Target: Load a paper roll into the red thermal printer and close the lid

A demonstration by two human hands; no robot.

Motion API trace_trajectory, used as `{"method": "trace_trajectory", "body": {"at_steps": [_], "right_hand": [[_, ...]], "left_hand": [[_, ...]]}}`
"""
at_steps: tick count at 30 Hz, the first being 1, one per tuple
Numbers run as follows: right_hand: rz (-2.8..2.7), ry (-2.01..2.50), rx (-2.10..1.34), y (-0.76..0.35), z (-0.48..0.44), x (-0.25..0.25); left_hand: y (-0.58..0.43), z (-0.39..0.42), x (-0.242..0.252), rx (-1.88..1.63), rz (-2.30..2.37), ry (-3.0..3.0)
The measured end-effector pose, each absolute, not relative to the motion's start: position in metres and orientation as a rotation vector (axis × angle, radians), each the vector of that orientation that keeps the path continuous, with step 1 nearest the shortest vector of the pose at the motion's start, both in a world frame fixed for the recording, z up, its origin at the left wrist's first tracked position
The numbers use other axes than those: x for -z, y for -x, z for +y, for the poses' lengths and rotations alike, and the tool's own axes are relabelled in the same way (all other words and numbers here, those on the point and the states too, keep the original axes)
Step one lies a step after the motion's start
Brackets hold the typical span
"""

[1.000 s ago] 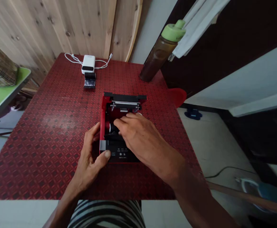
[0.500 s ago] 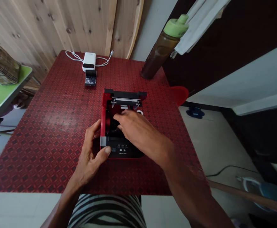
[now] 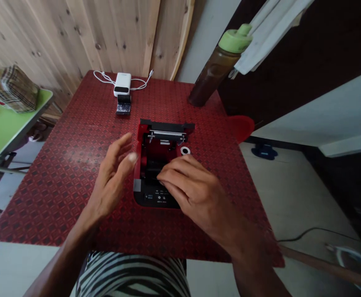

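A small red and black printer (image 3: 143, 199), its lid raised at the back, stands on the red patterned table (image 3: 75, 181). My left hand (image 3: 114, 177) is open just left of the printer, thumb and fingers apart and holding nothing. Over the right front part of the printer's bay, my right hand (image 3: 195, 185) has its fingers pressed together at the bay's near edge. Anything between those fingertips is hidden. A small white paper roll (image 3: 182, 153) shows beside the printer, beyond my right hand.
At the back of the table are a white power bank (image 3: 123, 82) with a cable and a small dark roll (image 3: 123, 108). A tall green-capped bottle (image 3: 211, 70) stands back right. Left is a green table (image 3: 10, 128) with a plaid bag (image 3: 17, 88); a red stool (image 3: 241, 128) is right.
My left hand has let go of the printer's front left side and opened away from it. My right hand has drawn back from inside the bay to its near edge.
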State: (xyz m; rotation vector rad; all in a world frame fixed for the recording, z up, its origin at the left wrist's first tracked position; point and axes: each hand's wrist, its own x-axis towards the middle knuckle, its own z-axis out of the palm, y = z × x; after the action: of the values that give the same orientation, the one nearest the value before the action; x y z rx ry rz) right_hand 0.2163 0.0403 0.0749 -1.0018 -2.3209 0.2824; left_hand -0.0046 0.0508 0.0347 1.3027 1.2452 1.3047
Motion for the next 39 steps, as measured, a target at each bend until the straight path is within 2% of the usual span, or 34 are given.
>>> {"method": "trace_trajectory", "body": {"at_steps": [6,10,14,21,39], "right_hand": [[-2.201,1.009,0.072,-0.211,0.007,-0.064],[-2.236,1.036,0.251,-0.209,-0.001,-0.059],[-2.202,1.058,0.36,-0.208,-0.002,-0.054],[-2.195,1.126,0.184,-0.207,0.0,-0.046],[-2.057,1.142,-0.032,-0.217,-0.009,-0.044]], "left_hand": [[-0.013,0.101,-0.049,-1.455,1.167,-1.313],[-0.013,0.085,-0.046,-1.495,1.163,-1.252],[-0.008,0.051,-0.031,-1.393,1.181,-1.113],[-0.006,0.027,-0.014,-1.215,1.171,-0.956],[-0.002,0.017,-0.014,-1.19,1.185,-0.946]]}}
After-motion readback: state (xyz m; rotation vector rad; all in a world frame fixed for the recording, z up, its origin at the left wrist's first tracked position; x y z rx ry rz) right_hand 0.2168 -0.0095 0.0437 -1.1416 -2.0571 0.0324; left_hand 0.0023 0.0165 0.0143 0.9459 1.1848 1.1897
